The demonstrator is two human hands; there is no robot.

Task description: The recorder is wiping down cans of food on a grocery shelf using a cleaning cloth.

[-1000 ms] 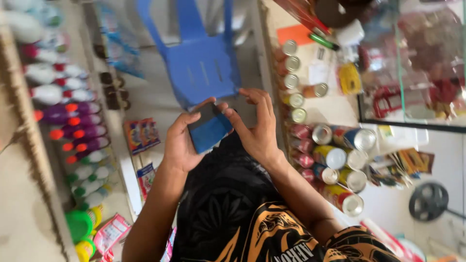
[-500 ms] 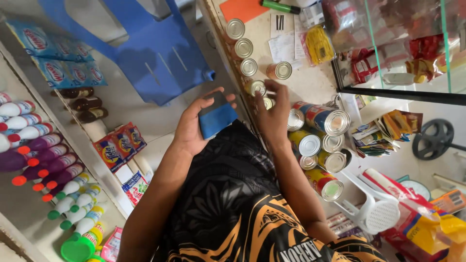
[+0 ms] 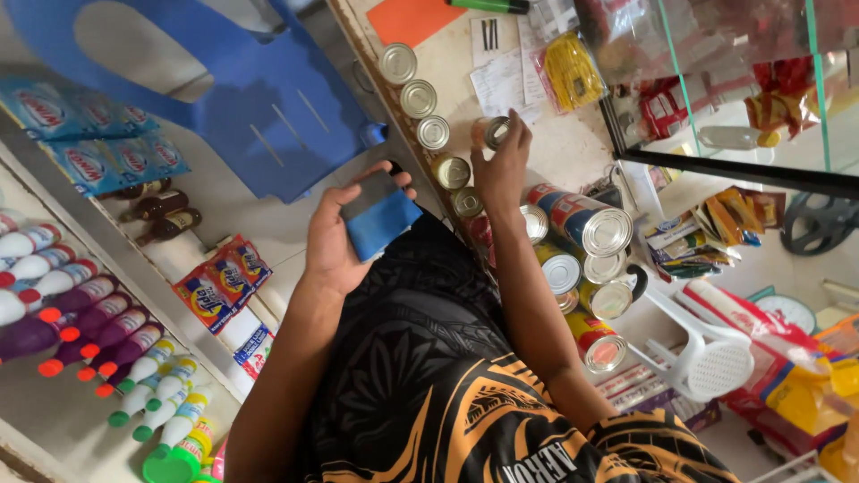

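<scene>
Small tin can [image 3: 490,132] | on counter, beside a row of tins [image 3: 433,132] | our right hand [image 3: 503,165] closes fingers on it | our left hand [image 3: 335,241] grips blue phone [image 3: 380,215] | step: picking up; next calls for steady lift, we judge.

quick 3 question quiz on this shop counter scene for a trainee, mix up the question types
1. True or false: the left hand holds a blue phone-like object.
2. Multiple choice: the right hand grips which thing? A) a green marker B) a small tin can C) a bottle
3. Fill in: the blue plastic chair lies beyond the ___ hand.

Key
1. True; the fingers wrap round its edges.
2. B; the can is tilted, apart from the row of cans along the counter edge.
3. left
</scene>
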